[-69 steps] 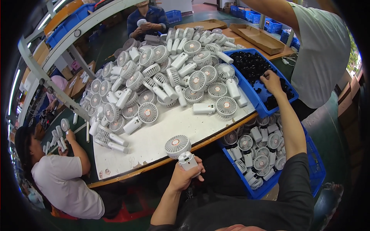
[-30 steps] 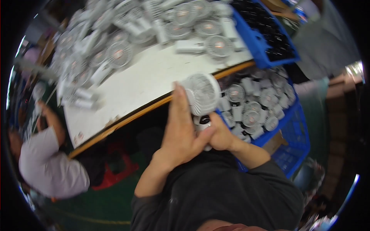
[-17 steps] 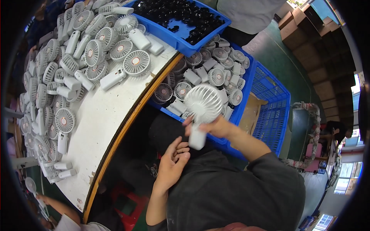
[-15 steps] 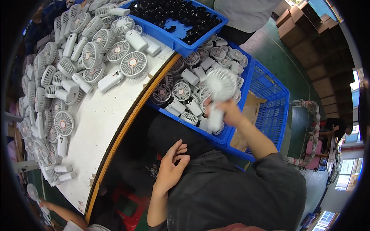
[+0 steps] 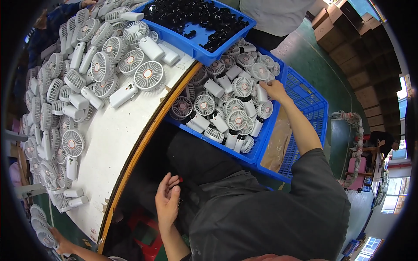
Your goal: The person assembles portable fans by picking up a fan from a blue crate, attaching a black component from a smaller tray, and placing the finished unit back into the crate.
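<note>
At the right side of a blue bin (image 5: 254, 162) full of white handheld fans, my right hand (image 5: 275, 90) has its fingers closed on the handle of a white handheld fan (image 5: 261, 93). That fan rests among the others, and its head is hard to tell from its neighbours. Several fans in the bin have a black piece near the neck. My left hand (image 5: 168, 203) hovers over my lap with loosely bent fingers, somewhat apart, and nothing in it.
A large pile of white fans (image 5: 101, 66) covers the white table (image 5: 115, 139) on the left. A blue tray of small black parts (image 5: 201, 51) sits at the table corner. Right of the bin stands a blue crate (image 5: 311, 104) with cardboard. Another person's hand (image 5: 63, 243) holds fans at lower left.
My right hand has moved farther out and right; the fan that it held raised above the bin is no longer in the air. My left hand has shifted left and slightly down.
</note>
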{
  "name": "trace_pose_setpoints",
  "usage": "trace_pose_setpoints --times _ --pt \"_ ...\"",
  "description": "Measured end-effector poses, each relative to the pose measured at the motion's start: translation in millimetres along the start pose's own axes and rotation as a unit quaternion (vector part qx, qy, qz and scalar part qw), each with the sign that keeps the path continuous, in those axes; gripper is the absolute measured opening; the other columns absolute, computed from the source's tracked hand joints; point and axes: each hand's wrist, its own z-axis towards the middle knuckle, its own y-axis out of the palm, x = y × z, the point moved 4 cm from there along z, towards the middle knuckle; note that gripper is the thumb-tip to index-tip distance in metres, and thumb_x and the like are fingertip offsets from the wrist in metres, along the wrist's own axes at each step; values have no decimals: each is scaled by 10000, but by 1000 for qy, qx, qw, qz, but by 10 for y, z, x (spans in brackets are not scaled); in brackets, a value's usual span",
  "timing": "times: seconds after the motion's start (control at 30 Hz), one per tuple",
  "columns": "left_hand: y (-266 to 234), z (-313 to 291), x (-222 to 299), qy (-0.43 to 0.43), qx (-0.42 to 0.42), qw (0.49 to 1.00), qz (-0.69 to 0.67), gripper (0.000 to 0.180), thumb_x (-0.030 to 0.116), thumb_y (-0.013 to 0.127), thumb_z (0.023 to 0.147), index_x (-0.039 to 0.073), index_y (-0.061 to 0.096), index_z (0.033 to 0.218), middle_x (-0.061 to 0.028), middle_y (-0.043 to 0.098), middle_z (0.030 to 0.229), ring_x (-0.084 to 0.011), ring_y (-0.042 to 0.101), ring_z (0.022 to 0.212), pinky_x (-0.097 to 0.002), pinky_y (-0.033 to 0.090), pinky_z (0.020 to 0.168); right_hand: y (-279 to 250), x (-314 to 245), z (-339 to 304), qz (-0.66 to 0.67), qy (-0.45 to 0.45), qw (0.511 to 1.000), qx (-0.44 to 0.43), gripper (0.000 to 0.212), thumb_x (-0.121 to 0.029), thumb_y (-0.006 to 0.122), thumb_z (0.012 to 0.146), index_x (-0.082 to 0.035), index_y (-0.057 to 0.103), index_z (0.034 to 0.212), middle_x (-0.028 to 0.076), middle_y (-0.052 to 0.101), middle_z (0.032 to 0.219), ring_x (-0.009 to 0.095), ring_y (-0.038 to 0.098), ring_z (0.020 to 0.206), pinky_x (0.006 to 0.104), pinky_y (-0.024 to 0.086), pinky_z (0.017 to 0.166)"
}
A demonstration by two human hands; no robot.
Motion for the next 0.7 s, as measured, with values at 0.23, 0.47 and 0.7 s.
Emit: trace_pose_setpoints --times 0.23,0.47,0.7 --pt "-992 -572 390 170 268 942 108 383 114 548 1007 -62 517 1346 -162 645 1188 -213 629 1076 -319 516 922 243 -124 -179 -1 -153 986 66 462 -372 704 830 44 693 1032 248 711 961 362 704 928 427 543 820" --pt "-1877 -883 995 252 471 800 272 433 84 617 942 -34 511 1344 -153 532 1364 -235 540 1229 -354 447 1014 619 -415 -649 229 -200 951 -60 259 -174 665 947 16 659 1121 66 680 988 146 634 884 278 511 786" --pt "-2677 -675 1319 182 620 630 430 768 335 760 851 -93 408 1382 -303 436 1389 -409 413 1335 -447 330 1122 1166 -1795 -2091 262 -302 879 -261 252 -89 647 930 -5 649 1168 77 684 1006 133 632 881 276 513 796"
